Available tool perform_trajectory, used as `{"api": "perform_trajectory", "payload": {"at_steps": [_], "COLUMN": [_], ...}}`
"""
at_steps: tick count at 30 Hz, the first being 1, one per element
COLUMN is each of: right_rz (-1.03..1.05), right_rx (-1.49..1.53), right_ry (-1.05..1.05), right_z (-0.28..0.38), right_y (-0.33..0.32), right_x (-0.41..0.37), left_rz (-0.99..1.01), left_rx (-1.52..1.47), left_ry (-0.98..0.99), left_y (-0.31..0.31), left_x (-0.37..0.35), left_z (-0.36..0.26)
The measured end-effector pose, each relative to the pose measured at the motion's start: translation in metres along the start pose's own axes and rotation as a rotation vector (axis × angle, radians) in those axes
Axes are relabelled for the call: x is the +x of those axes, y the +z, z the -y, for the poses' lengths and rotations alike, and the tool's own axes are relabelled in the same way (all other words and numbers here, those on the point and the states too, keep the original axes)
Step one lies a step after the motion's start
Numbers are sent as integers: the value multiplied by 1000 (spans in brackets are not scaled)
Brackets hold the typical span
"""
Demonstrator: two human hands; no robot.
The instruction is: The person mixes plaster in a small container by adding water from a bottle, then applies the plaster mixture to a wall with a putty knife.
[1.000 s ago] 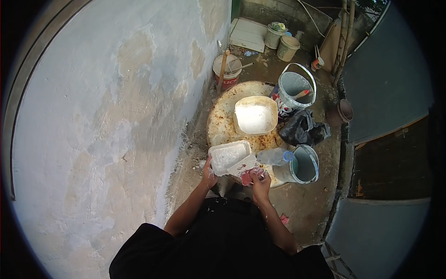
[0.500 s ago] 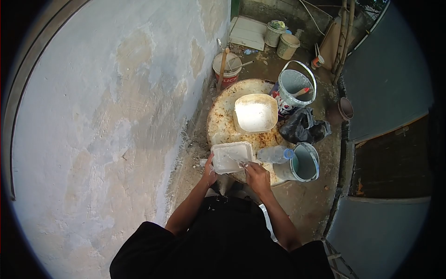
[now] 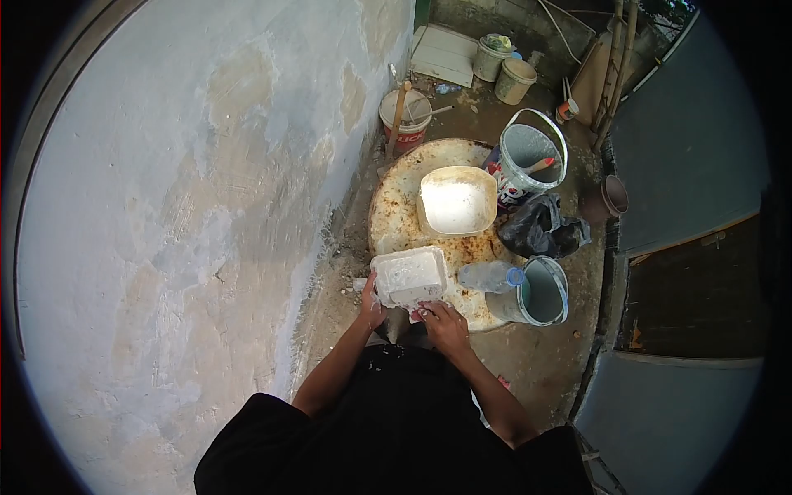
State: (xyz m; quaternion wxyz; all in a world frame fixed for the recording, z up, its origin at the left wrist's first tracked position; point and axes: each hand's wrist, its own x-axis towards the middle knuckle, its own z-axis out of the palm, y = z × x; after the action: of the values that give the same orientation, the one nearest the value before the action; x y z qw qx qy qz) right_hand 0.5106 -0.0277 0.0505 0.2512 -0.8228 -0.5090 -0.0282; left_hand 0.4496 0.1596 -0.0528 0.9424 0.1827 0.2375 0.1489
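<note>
The white tub (image 3: pixel 410 276) sits at the near edge of the round worktop (image 3: pixel 396 206), overhanging it slightly towards the person. The left hand (image 3: pixel 370 307) has its fingers wrapped round the tub's near left corner. The right hand (image 3: pixel 444 323) lies against the near right edge with its fingers curled; I cannot tell whether they grip the tub or only press on it.

The rough patchy wall (image 3: pixel 190 206) crowds the worktop's left edge. At the right edge a clear plastic bottle (image 3: pixel 488 276) lies on its side just beside the tub, next to a grey bucket (image 3: pixel 540 293).

The worktop is rusty, flaking metal. The tub is rectangular and smeared with white paste. A cream tub (image 3: pixel 456 202) of white powder occupies the centre, so little bare surface remains. The tub's underside is hidden.
</note>
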Motion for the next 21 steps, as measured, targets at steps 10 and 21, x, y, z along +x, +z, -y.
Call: {"api": "perform_trajectory", "payload": {"at_steps": [10,21], "right_rz": [-165,-678], "right_rx": [560,533], "right_ry": [464,1730], "right_z": [6,-118], "right_y": [-51,44], "right_x": [60,173], "left_rz": [-16,3], "left_rx": [-32,-5], "left_ry": [-3,26], "left_y": [-8,-21], "left_x": [0,-4], "left_z": [-14,-42]}}
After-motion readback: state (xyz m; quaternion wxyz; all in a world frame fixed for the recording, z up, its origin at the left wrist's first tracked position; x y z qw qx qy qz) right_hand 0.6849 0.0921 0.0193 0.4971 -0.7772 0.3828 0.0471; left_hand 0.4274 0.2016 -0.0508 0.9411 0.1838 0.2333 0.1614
